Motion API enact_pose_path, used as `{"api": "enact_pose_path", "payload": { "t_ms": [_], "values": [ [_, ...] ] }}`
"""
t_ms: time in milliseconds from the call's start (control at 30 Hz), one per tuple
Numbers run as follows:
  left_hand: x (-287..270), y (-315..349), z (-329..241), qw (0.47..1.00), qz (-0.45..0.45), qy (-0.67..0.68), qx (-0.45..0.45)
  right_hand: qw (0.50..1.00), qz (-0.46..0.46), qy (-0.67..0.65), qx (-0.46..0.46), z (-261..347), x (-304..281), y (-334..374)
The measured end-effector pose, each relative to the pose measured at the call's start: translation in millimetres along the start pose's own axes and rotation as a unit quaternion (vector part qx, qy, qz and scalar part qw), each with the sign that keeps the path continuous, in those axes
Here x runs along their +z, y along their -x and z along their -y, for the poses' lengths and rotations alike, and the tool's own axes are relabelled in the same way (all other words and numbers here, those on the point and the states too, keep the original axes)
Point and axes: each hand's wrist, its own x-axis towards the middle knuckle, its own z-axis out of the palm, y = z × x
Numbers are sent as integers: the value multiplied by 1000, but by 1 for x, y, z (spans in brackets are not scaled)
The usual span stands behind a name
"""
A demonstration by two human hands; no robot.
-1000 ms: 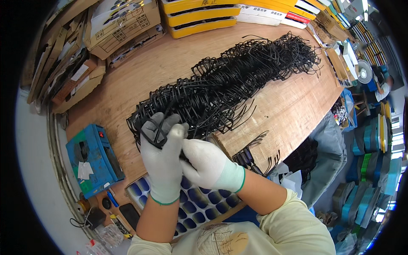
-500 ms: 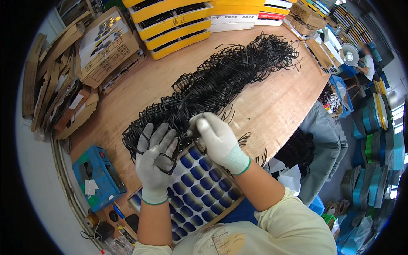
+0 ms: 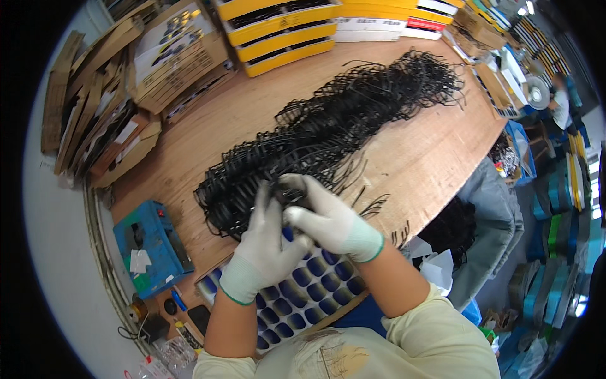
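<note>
Both hands wear white knit gloves with green cuffs and meet over the near edge of a wooden bench (image 3: 435, 158). The left hand (image 3: 268, 243) and the right hand (image 3: 328, 218) are closed together around a small black plastic frame piece (image 3: 285, 192), fingers curled, though how tightly each grips it is partly hidden. The piece sits at the near end of a long heap of black wire-like frames (image 3: 334, 126) running diagonally across the bench. Under the wrists lies a white tray of dark blue oval lenses (image 3: 315, 290). A blue box-shaped machine (image 3: 148, 246) stands to the left, with yellow trays (image 3: 284, 31) at the far edge.
</note>
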Motion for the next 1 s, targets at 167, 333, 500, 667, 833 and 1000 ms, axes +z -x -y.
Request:
{"api": "enact_pose_path", "payload": {
  "t_ms": [167, 333, 500, 667, 833, 1000],
  "values": [
    [-22, 44, 19, 984, -55, 162, -48, 974, -211, -10, 85, 12, -25, -35],
    [-20, 72, 57, 939, -213, 246, -111, 914, -227, 328, 80, -27, -33, -102],
    [-33, 89, 131, 882, -373, 211, -196, 875, -113, 447, 147, -34, 5, -111],
    [-26, 74, 195, 800, -451, 239, -315, 858, -207, 468, 38, -31, -28, -109],
    [-7, 64, 234, 748, -380, 415, -352, 702, -333, 628, 46, -51, -134, -135],
    [0, 59, 232, 764, -406, 377, -331, 641, -322, 653, 243, -58, -230, -161]
  ]
}}
